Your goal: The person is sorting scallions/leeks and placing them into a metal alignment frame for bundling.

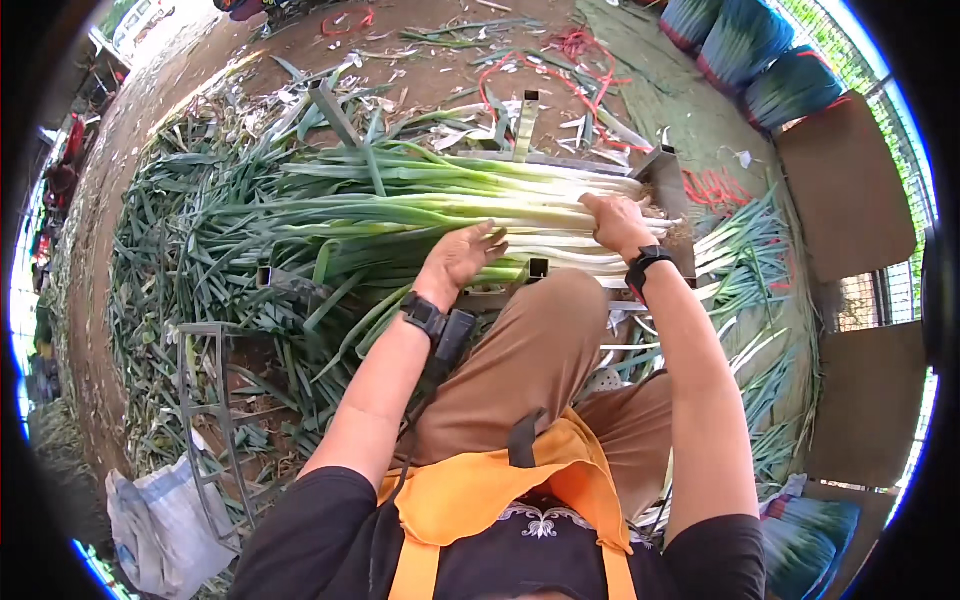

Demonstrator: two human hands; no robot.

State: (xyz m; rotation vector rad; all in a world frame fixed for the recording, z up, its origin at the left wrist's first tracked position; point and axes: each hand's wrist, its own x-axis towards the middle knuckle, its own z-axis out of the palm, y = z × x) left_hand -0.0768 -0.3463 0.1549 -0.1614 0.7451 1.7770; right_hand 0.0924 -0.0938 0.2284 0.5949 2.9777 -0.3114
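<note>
A heap of long green onions (450, 206) lies across a metal frame (525, 159) with upright posts, the white root ends at the right and the green leaves at the left. My right hand (619, 221) rests on the white stalks near the roots, fingers curled; whether it grips any is hidden. My left hand (463, 259) is at the middle of the stalks, palm partly up, fingers apart and touching or just above them. Both wrists wear dark bands. The roots lie close to the frame's metal end plate (667, 187).
Cut leaves (195, 217) pile at the left beside a metal rack (219, 412) and a white sack (169, 517). Red twine (716, 189) and more green onions (750, 247) lie at the right. Wrapped bundles (750, 45) stand by cardboard sheets (847, 187).
</note>
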